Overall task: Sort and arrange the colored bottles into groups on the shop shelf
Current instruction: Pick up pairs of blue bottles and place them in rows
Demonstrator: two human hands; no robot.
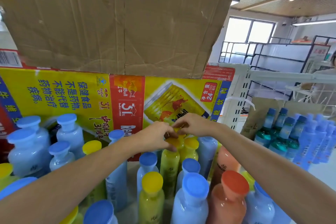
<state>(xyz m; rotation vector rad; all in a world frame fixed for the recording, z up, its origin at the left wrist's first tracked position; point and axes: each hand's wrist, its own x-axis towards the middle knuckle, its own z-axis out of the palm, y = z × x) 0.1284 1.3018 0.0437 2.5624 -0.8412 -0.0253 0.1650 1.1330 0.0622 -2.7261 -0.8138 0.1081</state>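
The yellow plastic bottles stood at the back of the crowd, just before the printed cardboard carton, with the left hand and right hand meeting on their caps. Pale blue plastic bottles stood left, an orange plastic bottle front right, and small blue-capped drink bottles farther right.

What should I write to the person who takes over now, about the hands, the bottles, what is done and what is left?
Left hand: grips the cap of a yellow bottle at the back, before the Red Bull carton.
Right hand: pinches a yellow cap just behind it.
Done: a second yellow bottle stands beside it; the left side is mostly blue bottles.
Left: the front yellow bottle, orange bottles and blue ones stand mixed; group them.
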